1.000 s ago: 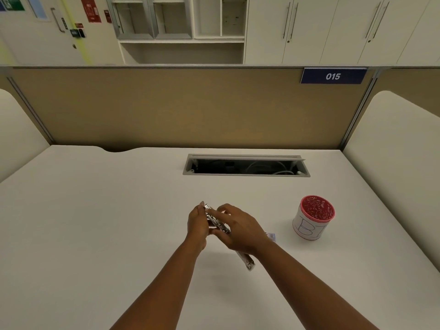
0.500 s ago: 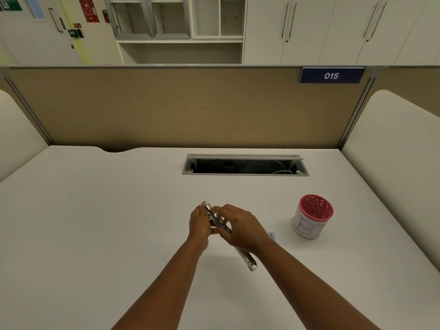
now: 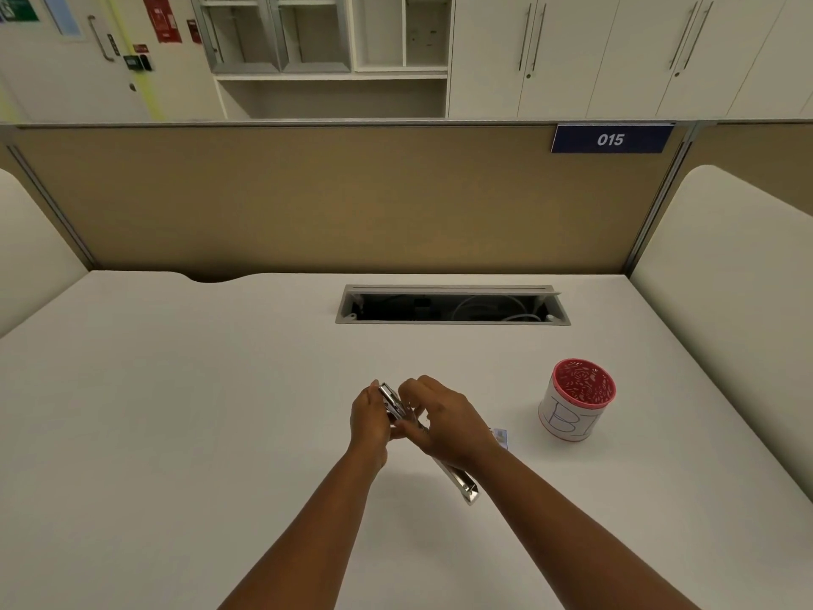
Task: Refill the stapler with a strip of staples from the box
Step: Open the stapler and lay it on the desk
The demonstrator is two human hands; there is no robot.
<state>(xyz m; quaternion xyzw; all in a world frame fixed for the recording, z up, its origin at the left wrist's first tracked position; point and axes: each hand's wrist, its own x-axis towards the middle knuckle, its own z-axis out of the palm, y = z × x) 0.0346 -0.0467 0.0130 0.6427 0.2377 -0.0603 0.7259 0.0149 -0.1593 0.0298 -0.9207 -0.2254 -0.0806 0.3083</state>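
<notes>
Hands meet over the desk: left hand and right hand both grip the metal stapler, small box just beside the right wrist.

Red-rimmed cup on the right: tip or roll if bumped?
The red-rimmed cup stands upright and looks about as wide as tall, so it probably slides before tipping. Its round wall suggests it would roll if knocked over. It looks like perforated plastic, so likely light.

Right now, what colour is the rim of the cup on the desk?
Red, over a white body; the cup shows only in the head view.
</notes>
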